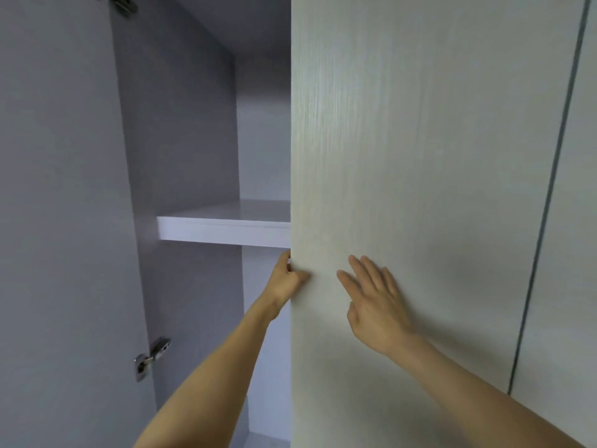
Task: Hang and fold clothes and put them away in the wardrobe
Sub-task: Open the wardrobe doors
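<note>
Presently the person stands close against the wardrobe (181, 140), its left door (58, 221) swung wide and its right door (420, 156) standing across most of the opening. The left hand (287, 279) grips the free vertical edge of the right door just below the level of the shelf (223, 229), thumb on the edge side and fingers curled round toward the pale front face. The right hand (374, 305) lies flat on that same front face, fingers straight and spread, holding nothing. The two hands sit near each other at about the same height, the left one nearer the edge, the right one further toward the hinge side.

The relation that governs the next move: the door's long axis runs upright, its free edge lies directly in the left hand, and the opening lies to that hand's left. Whether the door is to be drawn open or pushed home cannot be told from this moment; the blur along the edge does not help.

No garment or hanger is in view; the visible part of the shelf carries nothing. A hinge (151, 357) shows low on the left door
</note>
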The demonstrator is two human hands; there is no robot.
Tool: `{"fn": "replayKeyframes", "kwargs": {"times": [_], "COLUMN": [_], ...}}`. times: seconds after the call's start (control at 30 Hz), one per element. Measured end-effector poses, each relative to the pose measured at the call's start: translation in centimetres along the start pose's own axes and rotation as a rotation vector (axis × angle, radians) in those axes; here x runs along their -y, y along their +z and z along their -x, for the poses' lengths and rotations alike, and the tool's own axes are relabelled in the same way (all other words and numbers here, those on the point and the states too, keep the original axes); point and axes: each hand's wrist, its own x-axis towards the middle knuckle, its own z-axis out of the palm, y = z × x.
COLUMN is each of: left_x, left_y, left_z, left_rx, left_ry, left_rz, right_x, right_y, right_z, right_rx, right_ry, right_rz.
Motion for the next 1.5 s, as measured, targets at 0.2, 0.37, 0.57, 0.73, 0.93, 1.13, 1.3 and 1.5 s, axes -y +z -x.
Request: {"fn": "replayKeyframes", "kwargs": {"times": [0.2, 0.37, 0.57, 0.73, 0.93, 1.13, 1.3, 1.5], "left_x": [0.0, -1.1, -2.4, -3.0, -4.8, -5.2, -5.8, -5.4], "left_y": [-1.5, -3.1, -2.4, 1.0, 8.8, 17.1, 21.6, 21.5], "left_z": [6.3, 13.2, 19.6, 22.4, 24.3, 26.1, 27.4, 26.6], "left_rx": [0.028, 0.231, 0.455, 0.681, 0.863, 0.922, 0.952, 0.918], "left_ry": [0.091, 0.212, 0.341, 0.463, 0.685, 0.760, 0.784, 0.845], "left_rz": [0.072, 0.056, 0.093, 0.018, -0.172, -0.350, -0.492, -0.477], "right_x": [1.8, 5.8, 10.3, 9.1, 7.1, 2.5, -0.8, -0.4], "right_y": [-3.2, -6.5, -12.7, -18.6, -25.6, -29.3, -30.5, -30.6], "right_z": [4.7, 8.6, 13.0, 16.0, 20.7, 23.7, 24.9, 24.7], "right_rx": [0.021, -0.018, -0.091, -0.168, -0.228, -0.317, -0.309, -0.321], "right_ry": [0.090, 0.199, 0.373, 0.476, 0.670, 0.891, 1.007, 0.976], "right_rz": [-0.230, -0.442, -0.621, -0.704, -0.544, -0.276, -0.126, -0.034]}}
